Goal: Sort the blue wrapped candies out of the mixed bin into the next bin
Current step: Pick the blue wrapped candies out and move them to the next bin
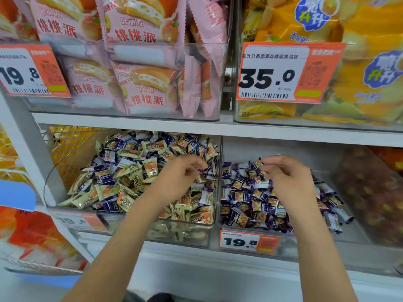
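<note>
Just beyond the left hand's fingertips lies a blue candy.

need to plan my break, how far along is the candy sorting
Partly done. The next bin already holds a heap of blue candies. In hand: the left hand pinches a blue wrapper over the mixed bin; the right hand hovers over the next bin, its contents unclear. Left: many blue candies remain among the cream ones.
</note>
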The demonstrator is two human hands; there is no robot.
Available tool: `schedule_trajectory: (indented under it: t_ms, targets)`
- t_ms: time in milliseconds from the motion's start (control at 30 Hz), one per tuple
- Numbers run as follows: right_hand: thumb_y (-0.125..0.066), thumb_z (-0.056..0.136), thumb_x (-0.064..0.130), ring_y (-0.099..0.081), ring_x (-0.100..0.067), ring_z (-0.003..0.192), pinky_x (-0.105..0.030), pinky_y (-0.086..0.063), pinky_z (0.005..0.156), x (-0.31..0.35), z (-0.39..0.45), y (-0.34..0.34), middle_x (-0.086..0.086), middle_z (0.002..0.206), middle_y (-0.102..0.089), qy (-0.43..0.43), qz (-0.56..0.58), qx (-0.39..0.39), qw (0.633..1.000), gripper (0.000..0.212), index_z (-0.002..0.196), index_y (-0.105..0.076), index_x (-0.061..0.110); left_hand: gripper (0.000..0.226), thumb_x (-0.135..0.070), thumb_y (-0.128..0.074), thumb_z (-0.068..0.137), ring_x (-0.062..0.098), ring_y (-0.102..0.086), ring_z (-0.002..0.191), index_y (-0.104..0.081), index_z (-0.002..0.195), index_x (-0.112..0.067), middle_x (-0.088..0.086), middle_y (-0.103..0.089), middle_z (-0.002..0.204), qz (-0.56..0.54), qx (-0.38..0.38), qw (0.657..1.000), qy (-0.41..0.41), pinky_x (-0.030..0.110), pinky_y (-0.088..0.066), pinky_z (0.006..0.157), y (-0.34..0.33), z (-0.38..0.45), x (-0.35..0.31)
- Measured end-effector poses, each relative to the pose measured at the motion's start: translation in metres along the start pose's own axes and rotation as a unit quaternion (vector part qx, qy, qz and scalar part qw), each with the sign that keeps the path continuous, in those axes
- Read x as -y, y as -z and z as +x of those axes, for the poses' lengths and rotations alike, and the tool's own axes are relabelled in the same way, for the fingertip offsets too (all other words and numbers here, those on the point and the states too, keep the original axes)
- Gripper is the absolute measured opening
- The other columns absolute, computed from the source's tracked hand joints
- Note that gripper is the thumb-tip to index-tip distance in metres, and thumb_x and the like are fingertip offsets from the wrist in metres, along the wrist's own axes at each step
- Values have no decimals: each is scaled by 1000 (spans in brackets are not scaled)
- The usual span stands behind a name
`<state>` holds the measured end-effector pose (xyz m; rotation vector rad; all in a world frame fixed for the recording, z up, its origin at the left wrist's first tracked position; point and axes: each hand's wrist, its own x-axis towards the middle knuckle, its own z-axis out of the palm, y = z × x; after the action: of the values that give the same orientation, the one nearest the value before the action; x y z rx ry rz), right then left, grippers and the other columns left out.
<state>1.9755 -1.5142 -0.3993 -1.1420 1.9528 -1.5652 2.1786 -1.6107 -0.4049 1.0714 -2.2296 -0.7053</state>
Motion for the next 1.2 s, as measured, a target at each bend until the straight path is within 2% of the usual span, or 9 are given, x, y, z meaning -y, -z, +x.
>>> schedule_trajectory:
  t_ms: [233,367,467,567,667,767,867,1000,1200]
  targets:
    - [-42,95,3,-64,-28,84,-21,-45,59,3,-1,-1,-1,92,-70,-6,3,14,1000,28,97,-67,15,66,-36,-80,69,10,-51,112,-54,129,-23,-11,-53,126,53,272,960,43,28,-41,98,-20,10,22]
    - [-42,95,3,-65,-26,86,-26,-46,58,3,-2,-3,3,89,-69,-1,-14,36,999,29,96,-66,18,25,-27,-75,77,17,-55,69,-68,95,-11,2,-63,80,49,187,981,26,24,-40,59,-17,13,21]
    - [-42,95,3,-66,-29,88,-34,-52,67,4,-3,-2,3,88,-69,-1,-15,43,999,28,95,-66,17,8,-16,-69,83,9,-49,54,-66,89,-10,-6,-57,70,24,122,992,37,12,-36,46,-6,11,20]
    - [-43,96,4,-66,-29,88,-28,-50,63,3,-3,-1,2,88,-69,-1,-19,43,999,27,94,-66,18,10,-14,-62,89,6,-49,61,-63,99,-14,-8,-54,80,77,134,987,51,9,-32,50,-3,10,26]
    - [-43,96,5,-65,-32,86,-33,-51,62,4,-5,-3,5,87,-69,8,-30,52,998,28,91,-65,22,37,-15,-64,87,18,-53,109,-58,124,-16,2,-55,125,134,191,971,60,18,-36,81,-5,14,27]
    - [-42,95,4,-65,-29,84,-18,-42,48,5,-6,-4,3,87,-69,11,-31,66,997,31,87,-63,26,52,-14,-62,88,18,-35,133,-45,137,-22,0,-37,148,144,268,950,74,22,-28,101,-4,18,24]
    - [-41,96,3,-65,-29,78,-16,-42,49,6,-7,-5,-1,90,-69,13,-37,85,996,32,88,-62,26,54,-24,-62,89,18,-34,133,-41,139,-27,-3,-32,150,148,313,934,87,23,-30,98,-3,22,22]
    - [-42,95,2,-65,-31,78,-15,-41,46,5,-7,-7,2,88,-68,18,-49,98,994,32,88,-62,27,52,-36,-74,77,15,-47,100,-50,121,-23,-1,-47,125,125,306,937,111,21,-37,66,-10,22,18]
    - [-41,95,1,-65,-23,80,-8,-38,44,5,-7,-7,0,89,-68,32,-49,104,993,35,86,-60,29,19,-26,-66,86,10,-49,92,-61,102,-17,-7,-52,105,24,238,967,93,19,-36,68,-5,16,21]
